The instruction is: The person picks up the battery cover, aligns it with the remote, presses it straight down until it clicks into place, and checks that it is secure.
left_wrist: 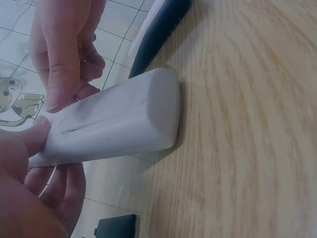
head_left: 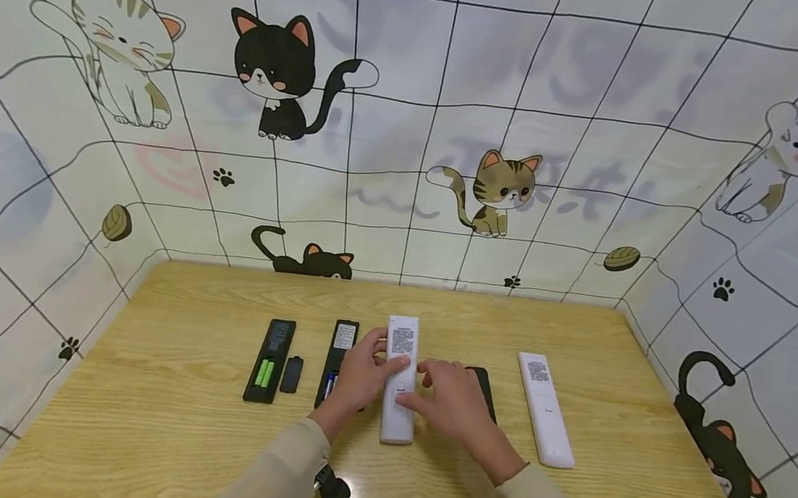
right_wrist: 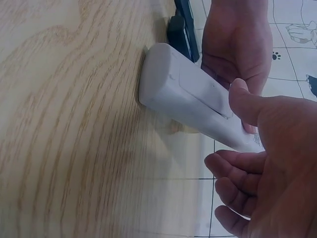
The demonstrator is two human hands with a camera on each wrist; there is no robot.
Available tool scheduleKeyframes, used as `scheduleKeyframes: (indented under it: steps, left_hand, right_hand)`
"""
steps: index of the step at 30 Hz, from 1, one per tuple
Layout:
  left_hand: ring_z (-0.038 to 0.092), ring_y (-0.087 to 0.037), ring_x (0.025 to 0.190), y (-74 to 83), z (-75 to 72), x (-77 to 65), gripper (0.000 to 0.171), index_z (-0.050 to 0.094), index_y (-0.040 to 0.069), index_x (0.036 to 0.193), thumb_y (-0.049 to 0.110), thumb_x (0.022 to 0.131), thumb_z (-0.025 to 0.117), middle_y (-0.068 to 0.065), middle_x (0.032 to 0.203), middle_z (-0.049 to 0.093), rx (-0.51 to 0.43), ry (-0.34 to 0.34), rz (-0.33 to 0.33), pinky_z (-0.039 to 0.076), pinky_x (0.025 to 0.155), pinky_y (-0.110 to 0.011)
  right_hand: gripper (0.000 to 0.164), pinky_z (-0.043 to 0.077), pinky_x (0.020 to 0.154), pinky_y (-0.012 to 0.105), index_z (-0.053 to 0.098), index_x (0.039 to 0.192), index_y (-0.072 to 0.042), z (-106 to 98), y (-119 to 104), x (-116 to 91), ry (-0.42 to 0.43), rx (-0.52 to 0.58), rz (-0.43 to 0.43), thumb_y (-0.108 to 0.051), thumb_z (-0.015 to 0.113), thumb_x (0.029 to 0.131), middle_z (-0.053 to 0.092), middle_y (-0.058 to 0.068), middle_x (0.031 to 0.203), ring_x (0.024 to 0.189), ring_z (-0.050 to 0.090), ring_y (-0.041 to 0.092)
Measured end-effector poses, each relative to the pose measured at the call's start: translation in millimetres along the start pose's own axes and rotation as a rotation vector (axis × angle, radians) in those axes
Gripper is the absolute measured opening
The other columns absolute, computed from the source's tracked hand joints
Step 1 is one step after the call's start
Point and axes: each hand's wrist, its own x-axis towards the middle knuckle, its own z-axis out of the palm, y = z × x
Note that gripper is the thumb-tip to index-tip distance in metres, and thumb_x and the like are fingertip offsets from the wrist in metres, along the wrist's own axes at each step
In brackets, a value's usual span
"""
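Apparently at the cover-opening step, a left hand (head_left: pixel 361 372) grips a white remote (head_left: pixel 397 425) midway between the bench's (head_left: pixel 158 419) side edges; the right hand (head_left: pixel 454 401), fingers loose, thumbs its cover (right_wrist: pixel 200 88), likely needing a firm slide next.

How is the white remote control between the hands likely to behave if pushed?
The white remote control looks like a hard plastic shell, so it should stay stiff. Its smooth surface may slip slightly under the right hand. Tilted in the left hand, it would probably drop flat onto the table if released.
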Motion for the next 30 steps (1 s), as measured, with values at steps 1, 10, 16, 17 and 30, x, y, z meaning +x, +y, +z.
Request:
scheduleKeyframes:
  steps: [1,10,16,17,30]
  left_hand:
    - [0.063,-0.014,0.086,0.0,0.0,0.0,0.051,0.050,0.021,0.137,0.029,0.090,0.070,-0.004,0.121,0.069,-0.001,0.001,-0.001,0.053,0.070,-0.029]
    - [0.063,-0.014,0.088,-1.1,0.2,-1.0,0.053,0.050,0.022,0.139,0.027,0.091,0.070,-0.004,0.121,0.069,-0.014,0.002,0.006,0.053,0.072,-0.029]
    - [0.063,-0.014,0.087,-3.4,0.6,-0.7,0.051,0.050,0.022,0.138,0.028,0.091,0.070,-0.004,0.121,0.069,-0.020,0.002,0.010,0.053,0.072,-0.029]
    - [0.063,-0.014,0.087,-3.6,0.7,-0.7,0.051,0.050,0.022,0.138,0.028,0.091,0.070,-0.004,0.122,0.069,-0.019,0.002,0.011,0.053,0.072,-0.029]
    - [0.064,-0.014,0.089,-1.3,1.6,-2.9,0.051,0.050,0.021,0.137,0.027,0.091,0.070,-0.004,0.121,0.069,0.012,0.015,0.029,0.053,0.072,-0.028]
  right_hand:
    - [0.049,0.043,0.076,0.038,0.069,0.108,-0.014,0.3,0.1,0.7,-0.006,0.002,-0.005,-0.054,0.072,0.081,0.069,-0.002,0.087,0.080,0.057,0.016]
    - [0.032,0.035,0.060,0.027,0.064,0.083,-0.020,3.0,-0.5,2.8,-0.022,0.026,-0.029,-0.051,0.073,0.081,0.056,-0.011,0.067,0.059,0.045,0.009]
    - [0.032,0.035,0.061,0.028,0.064,0.081,-0.020,5.0,-1.4,2.6,-0.014,0.025,-0.036,-0.051,0.074,0.081,0.055,-0.011,0.067,0.059,0.045,0.009]
    - [0.033,0.035,0.061,0.028,0.063,0.081,-0.019,5.2,-1.6,2.6,-0.013,0.025,-0.036,-0.051,0.074,0.081,0.055,-0.011,0.067,0.059,0.045,0.009]
    - [0.032,0.033,0.059,0.026,0.063,0.084,-0.018,8.1,-4.0,3.3,-0.034,0.036,-0.008,-0.048,0.074,0.082,0.053,-0.010,0.064,0.058,0.045,0.009]
